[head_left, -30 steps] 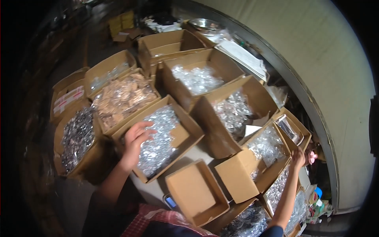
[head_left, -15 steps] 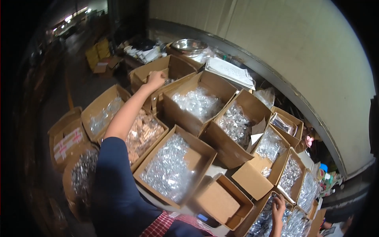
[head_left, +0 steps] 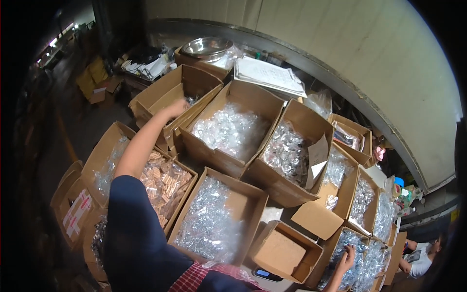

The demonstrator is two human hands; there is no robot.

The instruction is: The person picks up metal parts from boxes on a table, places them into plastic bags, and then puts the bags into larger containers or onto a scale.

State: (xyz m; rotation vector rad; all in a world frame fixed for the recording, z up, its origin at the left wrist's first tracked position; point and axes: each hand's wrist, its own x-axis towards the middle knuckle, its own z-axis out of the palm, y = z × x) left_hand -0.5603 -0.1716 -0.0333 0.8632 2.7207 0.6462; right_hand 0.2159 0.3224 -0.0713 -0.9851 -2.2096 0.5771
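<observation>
Pale walling point(head_left: 350, 58) backs glossy silvery packets point(head_left: 359, 243) near both hands point(head_left: 180, 106) point(head_left: 345, 262), whose hold is unclear.

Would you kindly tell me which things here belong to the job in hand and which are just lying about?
Apparently in the job:
left hand, at the far cardboard box
right hand, over bluish-silver pieces

Apparently lying about:
steel bowl
white papers
yellow bag-like item

Left hand point(head_left: 179, 107) in cardboard box point(head_left: 200, 79)
</observation>
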